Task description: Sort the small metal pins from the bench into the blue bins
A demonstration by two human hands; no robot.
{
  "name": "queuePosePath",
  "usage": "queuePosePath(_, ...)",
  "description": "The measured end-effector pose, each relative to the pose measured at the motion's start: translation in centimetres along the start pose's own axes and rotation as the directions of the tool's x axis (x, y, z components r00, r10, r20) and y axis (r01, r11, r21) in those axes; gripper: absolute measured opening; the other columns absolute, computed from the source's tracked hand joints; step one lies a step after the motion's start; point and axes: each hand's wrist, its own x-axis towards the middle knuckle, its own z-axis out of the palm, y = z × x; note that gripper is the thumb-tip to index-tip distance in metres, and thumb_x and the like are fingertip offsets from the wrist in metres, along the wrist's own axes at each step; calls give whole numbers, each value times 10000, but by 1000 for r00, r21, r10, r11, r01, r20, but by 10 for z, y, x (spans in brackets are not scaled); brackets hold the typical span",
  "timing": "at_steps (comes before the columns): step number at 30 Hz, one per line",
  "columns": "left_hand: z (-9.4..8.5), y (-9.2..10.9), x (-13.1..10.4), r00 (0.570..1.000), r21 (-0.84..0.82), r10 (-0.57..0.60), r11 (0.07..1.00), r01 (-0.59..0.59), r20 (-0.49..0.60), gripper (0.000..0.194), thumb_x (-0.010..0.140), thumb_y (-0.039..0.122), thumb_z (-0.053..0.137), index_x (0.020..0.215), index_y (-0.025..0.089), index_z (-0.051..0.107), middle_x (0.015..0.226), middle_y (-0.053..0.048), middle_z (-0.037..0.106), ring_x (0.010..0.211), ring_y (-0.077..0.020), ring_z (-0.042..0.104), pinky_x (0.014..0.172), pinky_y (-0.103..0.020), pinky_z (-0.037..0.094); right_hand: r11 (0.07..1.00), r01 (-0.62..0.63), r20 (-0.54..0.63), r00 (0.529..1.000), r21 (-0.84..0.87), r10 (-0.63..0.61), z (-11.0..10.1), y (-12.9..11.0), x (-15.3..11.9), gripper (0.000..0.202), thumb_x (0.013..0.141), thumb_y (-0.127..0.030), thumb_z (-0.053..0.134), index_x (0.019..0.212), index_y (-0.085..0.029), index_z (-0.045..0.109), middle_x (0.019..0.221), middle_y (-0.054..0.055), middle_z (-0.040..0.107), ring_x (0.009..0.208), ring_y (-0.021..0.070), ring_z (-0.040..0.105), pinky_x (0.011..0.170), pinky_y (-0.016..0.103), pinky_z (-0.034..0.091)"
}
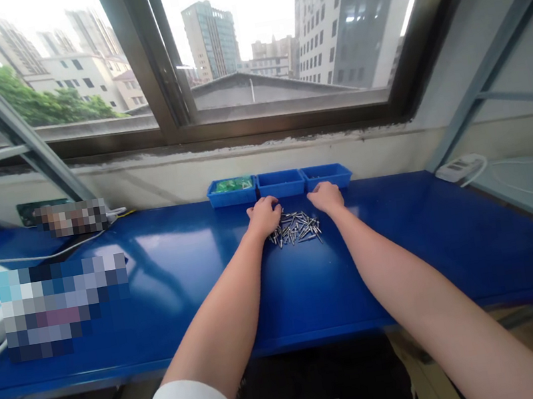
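Metal pieces (297, 227), slim and pin-like, lie in a loose heap on the blue surface (313, 300), between and slightly nearer the wearer than the two hands. Taking the heap as the clock's centre and the window (258, 114) side as twelve, the left hand (266, 216) sits at ten, fingers curled down at the heap's edge, perhaps to steady or part the pieces. The right hand (327, 196) is at about two, its fingers bent inward just in front of the trays. Whether either pinches a piece is hidden by the fingers themselves.

Three blue trays stand side by side against the wall: the left tray (233, 199), holding something green (234, 184), at ten; the middle tray (282, 190) near twelve; the right tray (329, 181) between one and two, its contents too small to make out. That row probably keeps every tray within short reach of both hands. Spreading the pieces thinly seems useful, since single ones are easier to pick out. A white power strip (461, 167) lies well apart, nearly at three, leaving the right forearm unhindered.
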Motion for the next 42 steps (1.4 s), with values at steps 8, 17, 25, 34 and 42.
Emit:
queuePosePath(8,1,-1,0,1000,-20,8,1000,-8,-7,246,873,306,441,1037,237,611,1132,-65,634,1108,-250,546,984,-451,336,997,-24,20,999,-79,25,4,5,0,298,680,-303,658,931,-162,733,988,183,689,936,303,651,774,387,512)
queuePosePath(17,-1,1,-1,1000,0,-1,1000,1,14,247,877,305,437,1035,240,615,1134,-63,633,1106,-243,547,986,-438,335,988,-67,-88,993,140,80,-3,15,8,312,692,-142,538,929,-168,740,957,138,706,988,274,635,850,338,482)
queuePosePath(25,-2,-1,-1,1000,-4,13,1000,-13,22,257,877,305,429,1041,231,613,1134,-71,630,1094,-252,549,978,-447,338,992,-93,-51,995,-85,89,-2,18,5,343,758,-211,572,1078,-199,695,1103,155,641,1191,319,459,973,463,364)
queuePosePath(34,0,-2,0,1000,-5,6,1000,-5,26,246,872,299,435,1029,234,613,1118,-59,633,1079,-241,553,976,-441,338,963,-46,-4,999,-267,47,2,13,1,374,782,-239,527,1132,-241,659,1233,125,547,1166,330,410,934,455,357)
queuePosePath(42,0,-3,0,1000,-5,17,1000,-17,25,248,876,312,435,1037,236,607,1119,-63,632,1079,-249,551,978,-445,331,957,8,67,998,-290,12,-1,8,1,353,780,-313,567,1078,-152,666,1171,193,573,1160,354,450,913,477,403)
